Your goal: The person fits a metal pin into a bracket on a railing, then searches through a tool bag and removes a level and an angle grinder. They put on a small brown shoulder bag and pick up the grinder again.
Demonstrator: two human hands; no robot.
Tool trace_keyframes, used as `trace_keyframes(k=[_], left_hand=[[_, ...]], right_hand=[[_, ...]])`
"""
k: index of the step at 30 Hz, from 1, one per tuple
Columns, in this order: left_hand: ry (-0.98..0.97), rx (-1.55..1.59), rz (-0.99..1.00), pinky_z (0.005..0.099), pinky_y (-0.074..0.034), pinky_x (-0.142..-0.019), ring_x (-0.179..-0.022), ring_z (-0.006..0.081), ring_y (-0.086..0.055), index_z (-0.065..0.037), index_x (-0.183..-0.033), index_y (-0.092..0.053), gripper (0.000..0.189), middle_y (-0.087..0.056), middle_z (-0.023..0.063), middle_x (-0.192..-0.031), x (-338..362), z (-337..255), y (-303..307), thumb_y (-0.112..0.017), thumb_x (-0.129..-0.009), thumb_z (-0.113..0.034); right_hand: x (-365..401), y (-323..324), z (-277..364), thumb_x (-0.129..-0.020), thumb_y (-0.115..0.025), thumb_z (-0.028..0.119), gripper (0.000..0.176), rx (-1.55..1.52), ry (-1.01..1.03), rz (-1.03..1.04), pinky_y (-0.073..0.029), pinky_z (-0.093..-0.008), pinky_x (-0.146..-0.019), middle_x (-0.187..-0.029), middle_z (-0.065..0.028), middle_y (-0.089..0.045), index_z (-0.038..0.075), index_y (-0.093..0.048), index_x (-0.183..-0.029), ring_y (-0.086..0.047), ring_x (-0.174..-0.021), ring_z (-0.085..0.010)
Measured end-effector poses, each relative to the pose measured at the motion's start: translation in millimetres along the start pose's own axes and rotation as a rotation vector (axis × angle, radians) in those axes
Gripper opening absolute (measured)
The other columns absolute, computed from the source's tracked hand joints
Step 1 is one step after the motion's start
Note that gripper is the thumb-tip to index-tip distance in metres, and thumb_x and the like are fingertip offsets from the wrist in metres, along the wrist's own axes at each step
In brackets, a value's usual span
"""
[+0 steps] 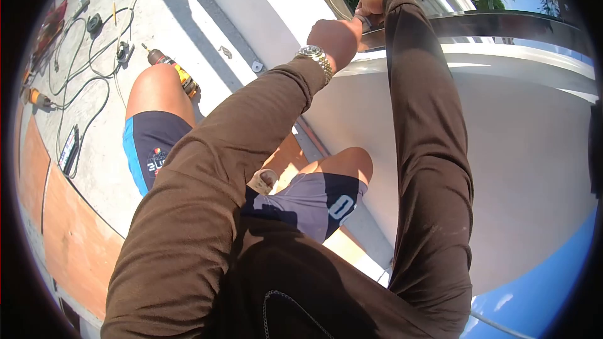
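Metal rail (pixel 477 23) touches fisted left hand (pixel 336 37), right hand (pixel 374 1) above.

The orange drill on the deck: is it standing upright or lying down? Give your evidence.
Lying down: the drill rests lengthwise on the grey deck, close beside a bare knee.

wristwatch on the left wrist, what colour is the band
Silver: the metal link wristwatch shows best in the head view.
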State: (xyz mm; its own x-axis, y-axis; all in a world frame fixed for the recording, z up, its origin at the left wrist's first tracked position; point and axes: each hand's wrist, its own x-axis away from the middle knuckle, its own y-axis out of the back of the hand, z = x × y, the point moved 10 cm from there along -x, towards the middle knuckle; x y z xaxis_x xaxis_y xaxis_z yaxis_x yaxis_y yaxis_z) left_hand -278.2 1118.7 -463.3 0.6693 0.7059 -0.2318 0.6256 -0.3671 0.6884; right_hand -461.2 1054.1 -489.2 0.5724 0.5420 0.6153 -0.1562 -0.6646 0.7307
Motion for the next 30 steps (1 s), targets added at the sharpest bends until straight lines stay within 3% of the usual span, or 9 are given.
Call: trace_keyframes(k=[4,7,10,12,17,20,27,29,30], left_hand=[[-0.001,-0.019,-0.031,0.045,-0.055,-0.067,-0.075,0.0356,-0.071,-0.005,-0.092,-0.067,0.022,-0.07,0.022,-0.081,-6,-2,-3,-0.057,-0.089,-0.023],[0.397,0.657,0.128,0.0398,-0.048,-0.054,-0.057,0.0235,-0.061,0.001,-0.083,-0.067,0.027,-0.064,0.0144,-0.067,-27,46,-46,-0.058,-0.086,-0.024],[0.472,0.797,0.174,0.034,-0.041,-0.048,-0.053,0.0155,-0.053,0.002,-0.08,-0.067,0.024,-0.059,0.0077,-0.064,-36,59,-40,-0.056,-0.087,-0.018],[0.615,1.109,0.41,0.0309,-0.036,-0.044,-0.048,0.0127,-0.048,0.0,-0.077,-0.068,0.023,-0.056,0.0046,-0.061,-25,53,-55,-0.06,-0.089,-0.017],[0.466,0.87,0.588,0.0306,-0.035,-0.04,-0.043,0.0123,-0.047,0.0,-0.075,-0.07,0.026,-0.06,0.0041,-0.059,-37,52,-57,-0.072,-0.088,-0.023],[0.356,0.435,0.605,0.0297,-0.04,-0.041,-0.044,0.0139,-0.051,-0.001,-0.075,-0.07,0.031,-0.065,0.0042,-0.06,-39,36,-28,-0.069,-0.091,-0.027],[0.35,0.474,0.694,0.0297,-0.044,-0.042,-0.044,0.0147,-0.056,-0.001,-0.079,-0.07,0.032,-0.067,0.0045,-0.061,-38,32,-41,-0.064,-0.095,-0.027],[0.334,0.467,0.71,0.028,-0.044,-0.042,-0.047,0.0141,-0.06,-0.001,-0.081,-0.066,0.027,-0.067,0.0045,-0.064,-34,32,-33,-0.061,-0.097,-0.022],[0.334,0.467,0.709,0.028,-0.044,-0.042,-0.047,0.0141,-0.06,-0.001,-0.081,-0.066,0.027,-0.067,0.0045,-0.064,-34,38,-38,-0.061,-0.097,-0.022]], right_hand=[[-2,2,4,-0.092,-0.068,0.035,0.036,0.019,0.023,-0.021,-0.05,-0.0461,-0.092,-0.115,-0.0107,-0.071,0.011,-0.073,-0.118,-0.067,-0.099,-0.0264],[1,0,4,-0.092,-0.068,0.035,0.037,0.025,0.011,0.002,-0.05,-0.0464,-0.093,-0.117,-0.0118,-0.071,0.01,-0.072,-0.119,-0.067,-0.102,-0.0277],[-3,-1,2,-0.092,-0.068,0.035,0.038,0.002,0.013,-0.018,-0.05,-0.047,-0.094,-0.118,-0.0126,-0.071,0.01,-0.072,-0.12,-0.067,-0.103,-0.0288],[-3,2,4,-0.091,-0.069,0.035,0.038,0.016,0.019,-0.05,-0.049,-0.0475,-0.094,-0.119,-0.0129,-0.07,0.01,-0.071,-0.12,-0.067,-0.103,-0.0293],[6,3,13,-0.09,-0.071,0.037,0.04,0.065,0.092,-0.026,-0.049,-0.0471,-0.093,-0.117,-0.0131,-0.07,0.01,-0.072,-0.118,-0.066,-0.102,-0.0294],[0,3,10,-0.09,-0.072,0.038,0.04,0.066,0.076,-0.039,-0.049,-0.0462,-0.093,-0.116,-0.0128,-0.071,0.01,-0.072,-0.118,-0.067,-0.102,-0.0289],[15,4,14,-0.091,-0.069,0.035,0.036,0.043,0.062,-0.041,-0.05,-0.0457,-0.092,-0.115,-0.0117,-0.071,0.011,-0.072,-0.117,-0.067,-0.101,-0.0267],[21,8,19,-0.097,-0.064,0.023,0.025,0.132,0.089,-0.074,-0.058,-0.0319,-0.074,-0.096,-0.0038,-0.075,0.014,-0.072,-0.119,-0.072,-0.08,-0.0161],[17,7,17,-0.097,-0.064,0.023,0.025,0.133,0.089,-0.076,-0.058,-0.0319,-0.074,-0.096,-0.0038,-0.075,0.014,-0.072,-0.119,-0.072,-0.08,-0.0161]])
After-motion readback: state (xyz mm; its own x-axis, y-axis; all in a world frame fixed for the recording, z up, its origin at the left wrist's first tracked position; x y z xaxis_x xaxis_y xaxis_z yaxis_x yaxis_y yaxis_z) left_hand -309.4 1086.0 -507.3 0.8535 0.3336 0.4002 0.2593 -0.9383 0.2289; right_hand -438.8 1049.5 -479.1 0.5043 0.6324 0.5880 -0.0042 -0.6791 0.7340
